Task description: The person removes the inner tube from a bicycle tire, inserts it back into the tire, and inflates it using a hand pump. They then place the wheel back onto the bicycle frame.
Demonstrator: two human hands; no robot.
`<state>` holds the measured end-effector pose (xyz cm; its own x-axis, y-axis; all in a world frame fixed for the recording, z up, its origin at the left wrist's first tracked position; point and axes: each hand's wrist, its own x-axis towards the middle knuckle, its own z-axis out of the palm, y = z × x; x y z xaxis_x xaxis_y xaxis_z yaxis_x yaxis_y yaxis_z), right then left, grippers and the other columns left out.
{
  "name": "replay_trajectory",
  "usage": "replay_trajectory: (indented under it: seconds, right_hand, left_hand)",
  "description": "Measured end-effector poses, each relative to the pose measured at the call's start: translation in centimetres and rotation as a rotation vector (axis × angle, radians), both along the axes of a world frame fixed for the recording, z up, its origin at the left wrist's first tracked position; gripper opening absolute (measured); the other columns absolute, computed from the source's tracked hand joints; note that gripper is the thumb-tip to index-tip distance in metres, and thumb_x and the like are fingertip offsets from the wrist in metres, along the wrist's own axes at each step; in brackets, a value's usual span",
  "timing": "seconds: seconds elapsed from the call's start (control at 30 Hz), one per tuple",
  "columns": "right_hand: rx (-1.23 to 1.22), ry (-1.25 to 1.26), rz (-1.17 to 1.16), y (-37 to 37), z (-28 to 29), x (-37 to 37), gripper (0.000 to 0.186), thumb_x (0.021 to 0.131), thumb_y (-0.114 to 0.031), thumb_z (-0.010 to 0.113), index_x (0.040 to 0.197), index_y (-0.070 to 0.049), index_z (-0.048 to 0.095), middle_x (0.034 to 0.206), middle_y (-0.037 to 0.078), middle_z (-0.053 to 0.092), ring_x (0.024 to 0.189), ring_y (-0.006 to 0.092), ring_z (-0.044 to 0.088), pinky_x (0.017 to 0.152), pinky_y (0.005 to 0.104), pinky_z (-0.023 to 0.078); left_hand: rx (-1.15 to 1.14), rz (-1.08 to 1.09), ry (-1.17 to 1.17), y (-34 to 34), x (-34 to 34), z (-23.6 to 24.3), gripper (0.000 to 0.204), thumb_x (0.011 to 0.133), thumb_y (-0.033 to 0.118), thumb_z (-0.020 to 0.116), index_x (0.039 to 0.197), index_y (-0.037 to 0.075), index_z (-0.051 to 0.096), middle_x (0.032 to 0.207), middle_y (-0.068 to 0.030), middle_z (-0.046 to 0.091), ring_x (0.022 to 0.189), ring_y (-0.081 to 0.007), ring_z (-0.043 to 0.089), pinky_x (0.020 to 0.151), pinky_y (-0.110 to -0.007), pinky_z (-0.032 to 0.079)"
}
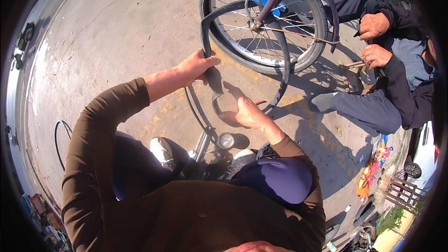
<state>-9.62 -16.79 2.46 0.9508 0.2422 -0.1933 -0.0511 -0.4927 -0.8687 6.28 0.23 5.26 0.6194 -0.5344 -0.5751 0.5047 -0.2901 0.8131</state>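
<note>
A long black inner tube (213,80) hangs in a loop in front of me. My left hand (198,66) is closed round it, with the fingers wrapped over the rubber. Just right of that, my right hand (247,111) has its fingers and thumb apart. The tube bends past the thumb and runs behind this hand; whether they touch I cannot tell. Beyond my hands stands a bicycle wheel (322,23) with a tyre and spokes, and the tube's far part crosses its hub area. Something small and red (260,102) shows beside my right hand.
A floor pump with a round gauge (226,141) stands between my shoes. At the right sits another person (368,107), both hands raised near the wheel. Colourful wrappers (373,168), a wooden pallet (402,193) and a white car (427,151) are farther right.
</note>
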Motion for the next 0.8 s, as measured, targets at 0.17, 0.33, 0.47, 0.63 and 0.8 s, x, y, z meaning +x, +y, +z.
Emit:
replay_trajectory:
  seconds: [0.17,0.33,0.47,0.63,0.8]
  right_hand:
    - [0.300,0.192,-0.175,2.1,-3.5,-1.5,0.031,0.089,-0.018,0.066,0.114,-0.002,0.059,0.107,0.012,0.065,0.104,0.0201,0.060,0.093,0.0339,0.046]
    - [0.671,0.430,0.063,1.2,-2.7,-3.9,0.025,0.091,-0.004,0.056,0.115,0.001,0.060,0.116,0.010,0.063,0.110,0.0204,0.059,0.096,0.0336,0.045]
    - [0.790,0.488,0.105,-1.7,-1.6,-5.3,0.020,0.088,-0.001,0.054,0.106,0.002,0.063,0.115,0.012,0.064,0.113,0.0230,0.058,0.100,0.0358,0.042]
    - [0.992,0.552,0.070,-4.6,-0.1,-7.7,0.019,0.081,0.006,0.050,0.093,0.001,0.064,0.100,0.015,0.066,0.102,0.0283,0.063,0.089,0.0392,0.047]
    - [1.371,0.196,-0.193,-7.8,-1.1,-10.7,0.015,0.083,-0.019,0.057,0.077,-0.006,0.062,0.077,0.013,0.061,0.079,0.0282,0.061,0.082,0.0430,0.046]
  left_hand:
    - [-0.328,-0.571,0.035,-1.1,-2.0,0.7,0.077,0.089,0.043,0.064,0.139,-0.005,0.030,0.094,-0.0165,0.063,0.083,-0.0213,0.068,0.066,-0.030,0.058]
    - [0.065,-0.432,-0.268,0.0,13.2,-5.3,0.030,0.092,0.028,0.060,0.094,0.000,0.067,0.085,-0.0107,0.069,0.079,-0.0195,0.068,0.075,-0.031,0.055]
    - [0.018,0.500,-0.358,-1.6,26.8,-9.6,0.057,0.089,0.052,0.056,0.119,0.003,0.056,0.120,-0.0112,0.057,0.110,-0.0233,0.056,0.092,-0.042,0.045]
    - [-0.260,0.329,-0.296,-6.9,31.8,-9.7,0.060,0.092,0.056,0.053,0.126,0.007,0.056,0.124,-0.0043,0.060,0.112,-0.0165,0.054,0.099,-0.034,0.041]
    - [-0.298,0.306,-0.301,-5.3,31.9,-9.4,0.049,0.099,0.048,0.043,0.127,0.010,0.056,0.115,-0.0033,0.065,0.103,-0.0144,0.060,0.094,-0.032,0.045]
